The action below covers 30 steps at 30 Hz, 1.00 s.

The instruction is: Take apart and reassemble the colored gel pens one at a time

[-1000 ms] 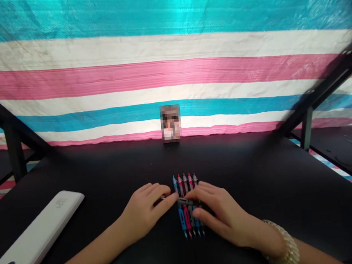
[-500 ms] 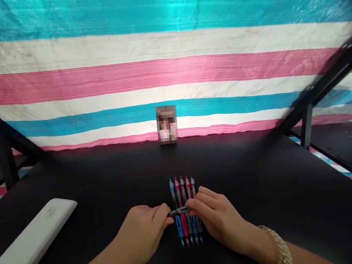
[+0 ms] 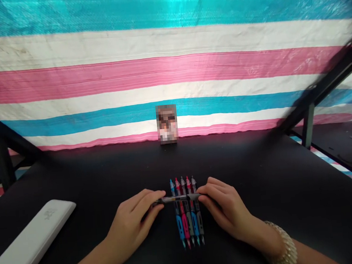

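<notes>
A dark pen (image 3: 175,198) lies crosswise above a row of five pens (image 3: 186,225), masking their middles; whether it touches them I cannot tell. The left hand (image 3: 136,217) pinches one end between closed thumb and fingers, which hide that tip. The right hand (image 3: 227,205) has its thumb and fingertips drawn together around the grey end, covering its extremity. A pale bracelet (image 3: 286,241) circles the right wrist, cut by the lower edge. Farther left, a white oblong device (image 3: 34,243) runs out of frame on the black table (image 3: 120,165). Behind, a small upright object (image 3: 167,124) is pixelated beyond reading, before a striped sheet (image 3: 97,79).
</notes>
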Each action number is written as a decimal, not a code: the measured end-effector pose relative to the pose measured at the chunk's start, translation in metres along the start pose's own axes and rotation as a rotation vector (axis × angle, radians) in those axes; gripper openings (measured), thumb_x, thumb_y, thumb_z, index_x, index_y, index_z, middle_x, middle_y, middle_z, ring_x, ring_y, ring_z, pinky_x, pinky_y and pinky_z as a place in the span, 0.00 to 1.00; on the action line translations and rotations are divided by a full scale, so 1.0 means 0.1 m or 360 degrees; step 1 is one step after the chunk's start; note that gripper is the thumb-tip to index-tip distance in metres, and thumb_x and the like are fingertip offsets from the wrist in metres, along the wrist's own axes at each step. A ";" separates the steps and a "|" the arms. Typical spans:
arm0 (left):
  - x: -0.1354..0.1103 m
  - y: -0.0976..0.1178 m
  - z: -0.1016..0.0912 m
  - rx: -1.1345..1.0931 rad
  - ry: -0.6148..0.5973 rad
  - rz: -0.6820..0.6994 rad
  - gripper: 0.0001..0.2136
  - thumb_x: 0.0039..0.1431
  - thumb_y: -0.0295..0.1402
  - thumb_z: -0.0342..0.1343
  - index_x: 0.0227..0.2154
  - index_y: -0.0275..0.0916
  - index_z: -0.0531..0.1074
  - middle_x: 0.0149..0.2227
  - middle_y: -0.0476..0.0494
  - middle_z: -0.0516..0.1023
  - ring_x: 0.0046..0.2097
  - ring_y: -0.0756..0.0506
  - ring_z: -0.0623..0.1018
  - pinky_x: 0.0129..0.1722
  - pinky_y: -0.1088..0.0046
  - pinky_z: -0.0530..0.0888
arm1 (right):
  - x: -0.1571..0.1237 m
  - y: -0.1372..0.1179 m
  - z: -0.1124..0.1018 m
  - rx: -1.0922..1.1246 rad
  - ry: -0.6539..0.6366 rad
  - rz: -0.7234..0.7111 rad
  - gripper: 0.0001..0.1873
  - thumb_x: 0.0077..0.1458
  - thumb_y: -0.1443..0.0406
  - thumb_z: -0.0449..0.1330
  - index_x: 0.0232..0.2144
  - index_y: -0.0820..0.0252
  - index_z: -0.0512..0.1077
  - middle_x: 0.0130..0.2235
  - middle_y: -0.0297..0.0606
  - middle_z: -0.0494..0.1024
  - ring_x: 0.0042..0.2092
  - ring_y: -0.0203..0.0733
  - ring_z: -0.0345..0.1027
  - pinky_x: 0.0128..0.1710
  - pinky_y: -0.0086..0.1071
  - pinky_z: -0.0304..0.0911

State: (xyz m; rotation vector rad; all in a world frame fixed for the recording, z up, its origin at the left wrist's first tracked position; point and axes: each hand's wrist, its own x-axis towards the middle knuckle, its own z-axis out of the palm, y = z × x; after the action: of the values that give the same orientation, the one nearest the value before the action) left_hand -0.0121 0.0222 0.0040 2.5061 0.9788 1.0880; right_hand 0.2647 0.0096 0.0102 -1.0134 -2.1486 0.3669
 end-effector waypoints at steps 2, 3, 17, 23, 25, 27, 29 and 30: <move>-0.01 -0.02 0.00 0.0009 0.0018 0.0081 0.12 0.68 0.23 0.53 0.52 0.37 0.71 0.38 0.42 0.78 0.36 0.48 0.79 0.35 0.75 0.75 | 0.00 0.01 0.01 0.0032 -0.0041 0.0041 0.10 0.69 0.67 0.51 0.38 0.59 0.72 0.29 0.37 0.73 0.31 0.42 0.64 0.29 0.34 0.61; -0.02 -0.02 0.00 0.0020 0.0024 0.0114 0.12 0.68 0.24 0.53 0.52 0.36 0.71 0.37 0.42 0.78 0.35 0.47 0.78 0.34 0.75 0.75 | -0.01 0.01 0.03 0.0055 -0.0047 0.0060 0.10 0.69 0.67 0.51 0.38 0.59 0.72 0.29 0.37 0.73 0.31 0.41 0.64 0.29 0.33 0.61; -0.07 0.01 0.04 -0.0183 0.0097 -0.0192 0.10 0.70 0.30 0.51 0.47 0.42 0.75 0.28 0.51 0.76 0.27 0.51 0.76 0.30 0.77 0.71 | 0.01 -0.05 0.01 0.0611 -0.0144 0.0607 0.17 0.69 0.59 0.52 0.29 0.58 0.70 0.27 0.32 0.71 0.28 0.37 0.63 0.28 0.29 0.60; -0.02 0.03 0.03 -0.0380 0.0093 -0.0534 0.10 0.69 0.30 0.50 0.43 0.42 0.78 0.23 0.54 0.72 0.24 0.52 0.75 0.28 0.79 0.71 | 0.08 0.07 -0.07 0.0615 -0.0108 0.0569 0.13 0.70 0.60 0.51 0.48 0.56 0.72 0.38 0.37 0.77 0.37 0.41 0.71 0.37 0.32 0.67; 0.01 0.03 0.02 -0.0430 0.0099 -0.0607 0.10 0.69 0.31 0.50 0.42 0.41 0.78 0.23 0.54 0.72 0.24 0.52 0.74 0.27 0.79 0.70 | 0.21 0.22 -0.11 0.0399 -0.0141 0.0518 0.15 0.72 0.64 0.46 0.52 0.57 0.70 0.39 0.38 0.76 0.38 0.41 0.71 0.37 0.31 0.68; 0.03 0.03 0.02 -0.0464 0.0102 -0.0664 0.11 0.69 0.32 0.49 0.41 0.40 0.78 0.22 0.54 0.72 0.23 0.51 0.74 0.26 0.79 0.70 | 0.39 0.43 -0.12 -0.0093 -0.0296 0.0372 0.20 0.69 0.70 0.45 0.59 0.58 0.65 0.44 0.41 0.75 0.39 0.40 0.71 0.37 0.30 0.68; 0.03 0.02 0.03 -0.0481 0.0106 -0.0690 0.11 0.69 0.33 0.50 0.41 0.40 0.78 0.22 0.54 0.71 0.23 0.51 0.74 0.26 0.79 0.70 | 0.61 0.65 -0.10 -0.0510 -0.0511 0.0236 0.28 0.64 0.73 0.49 0.65 0.56 0.59 0.51 0.44 0.72 0.46 0.44 0.70 0.44 0.34 0.68; 0.03 0.02 0.03 -0.0483 0.0105 -0.0689 0.11 0.69 0.33 0.50 0.41 0.40 0.78 0.22 0.54 0.71 0.23 0.51 0.74 0.26 0.79 0.70 | 0.73 0.76 -0.08 -0.0578 -0.0528 0.0230 0.32 0.62 0.75 0.50 0.66 0.54 0.59 0.52 0.46 0.71 0.49 0.47 0.69 0.44 0.36 0.68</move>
State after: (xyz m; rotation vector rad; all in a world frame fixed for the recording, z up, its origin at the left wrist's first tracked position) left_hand -0.0071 0.0226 0.0042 1.9135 1.1988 1.0862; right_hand 0.2808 0.1136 0.0116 -1.3974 -2.5062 0.2272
